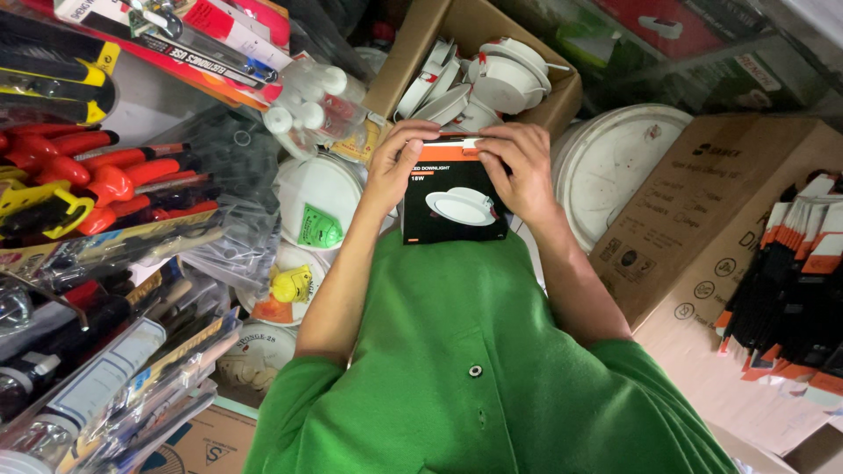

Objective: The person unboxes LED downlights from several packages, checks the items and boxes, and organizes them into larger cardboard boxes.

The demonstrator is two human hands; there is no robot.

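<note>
Both hands, left hand and right hand, grasped the black downlight box by its far edge, braced against the green shirt. Open carton of white fittings lay just beyond.

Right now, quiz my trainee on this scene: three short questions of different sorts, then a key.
1. True or false: the left hand and the right hand both hold the black box.
2. What is pictured on the black box? A) a red-handled tool B) a round white lamp C) a bottle
3. Fill in: the carton behind the hands holds round lamps of the colour ____.

Key: 1 true; 2 B; 3 white.
</note>
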